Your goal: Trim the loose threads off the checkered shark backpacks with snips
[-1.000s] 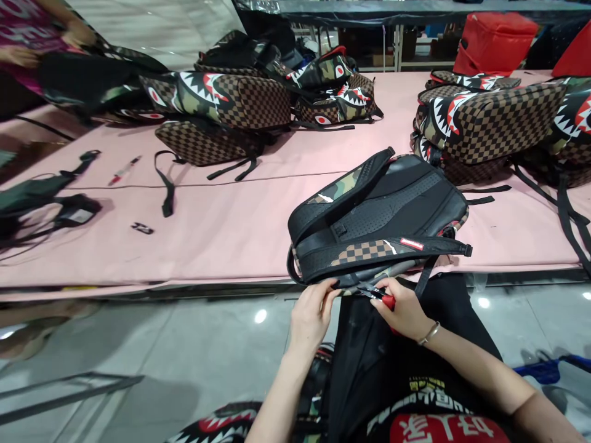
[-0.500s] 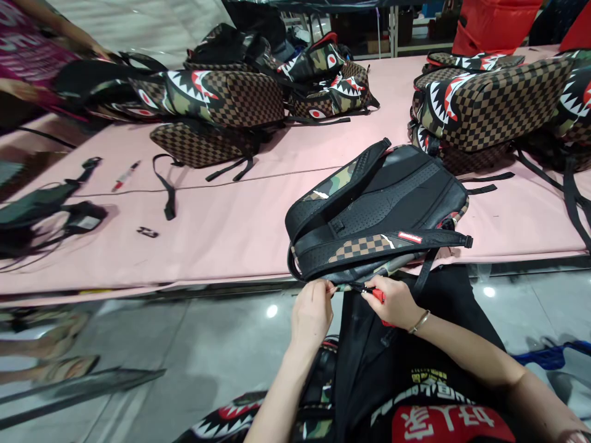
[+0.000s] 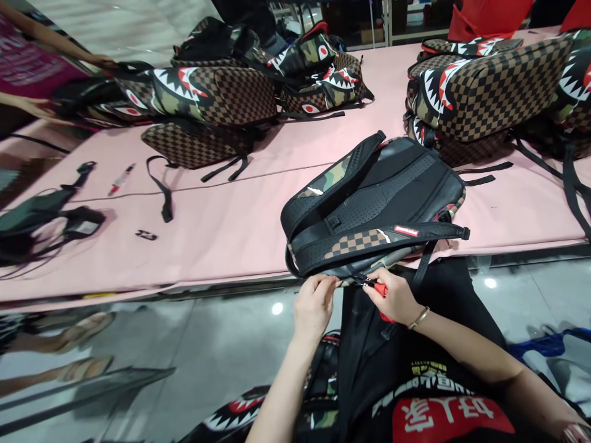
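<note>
A black backpack [image 3: 397, 178] with checkered and camouflage patches lies at the table's front edge, its padded back and shoulder straps facing up. My left hand [image 3: 314, 307] is closed, pinching the near edge of the backpack between thumb and fingers. Wrapped in my right hand [image 3: 398, 300] is a small pair of red-handled snips [image 3: 380, 289]. Its dark tip points left, against the backpack's near edge and close to my left fingertips. The exact spot between the two hands is small and partly hidden by my fingers.
On the pink-covered table [image 3: 221, 227], shark-mouth backpacks [image 3: 240, 92] are piled at back left, and more backpacks [image 3: 498, 92] at right. A red-and-white pen [image 3: 122, 179] and a small black piece [image 3: 146, 235] lie left. Another person's arm [image 3: 74, 43] reaches in at far left.
The view has shifted slightly. My right hand has brought the snips a little closer to the backpack's edge, while my left hand keeps its pinch there.
</note>
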Available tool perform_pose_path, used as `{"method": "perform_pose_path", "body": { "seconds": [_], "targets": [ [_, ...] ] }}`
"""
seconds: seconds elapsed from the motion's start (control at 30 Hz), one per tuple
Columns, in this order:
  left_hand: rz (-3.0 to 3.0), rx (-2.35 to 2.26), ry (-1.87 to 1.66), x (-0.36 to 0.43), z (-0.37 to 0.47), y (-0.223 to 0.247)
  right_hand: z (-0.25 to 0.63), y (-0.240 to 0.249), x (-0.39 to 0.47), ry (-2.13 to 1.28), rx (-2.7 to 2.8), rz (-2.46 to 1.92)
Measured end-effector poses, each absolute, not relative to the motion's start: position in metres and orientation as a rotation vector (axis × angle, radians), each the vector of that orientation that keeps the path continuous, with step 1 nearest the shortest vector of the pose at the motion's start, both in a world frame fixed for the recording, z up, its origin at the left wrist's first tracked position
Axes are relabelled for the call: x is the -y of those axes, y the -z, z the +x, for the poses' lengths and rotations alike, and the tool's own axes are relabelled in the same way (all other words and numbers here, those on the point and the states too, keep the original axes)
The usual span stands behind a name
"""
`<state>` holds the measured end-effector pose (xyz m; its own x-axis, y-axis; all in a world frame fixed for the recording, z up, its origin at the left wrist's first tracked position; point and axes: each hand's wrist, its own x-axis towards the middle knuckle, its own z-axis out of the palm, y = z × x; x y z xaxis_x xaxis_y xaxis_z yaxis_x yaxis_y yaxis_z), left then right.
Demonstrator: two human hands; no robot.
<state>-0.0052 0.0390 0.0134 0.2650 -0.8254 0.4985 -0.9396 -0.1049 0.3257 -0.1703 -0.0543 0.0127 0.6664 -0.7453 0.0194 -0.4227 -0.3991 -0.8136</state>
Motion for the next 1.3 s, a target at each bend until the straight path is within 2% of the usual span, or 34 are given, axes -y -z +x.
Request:
{"method": "perform_pose_path", "body": {
  "seconds": [0.2, 0.4, 0.63, 1.3],
  "targets": [
    [2.121, 1.505, -0.325, -0.033, -0.012, -0.017, -0.170, -0.010, 0.054, 0.456, -0.933, -2.076],
    [2.041, 1.300, -0.039, -0.030, -0.005, -0.015, -0.164, -0.012, 0.052, 0.417, -0.865, -2.176],
    [2.047, 1.132, 0.081, -0.030, -0.006, -0.015, -0.159, -0.015, 0.050, 0.329, -0.835, -2.286],
    [1.936, 1.156, 0.108, -0.033, -0.006, -0.013, -0.154, -0.009, 0.046, 0.464, -0.751, -2.426]
  ]
}}
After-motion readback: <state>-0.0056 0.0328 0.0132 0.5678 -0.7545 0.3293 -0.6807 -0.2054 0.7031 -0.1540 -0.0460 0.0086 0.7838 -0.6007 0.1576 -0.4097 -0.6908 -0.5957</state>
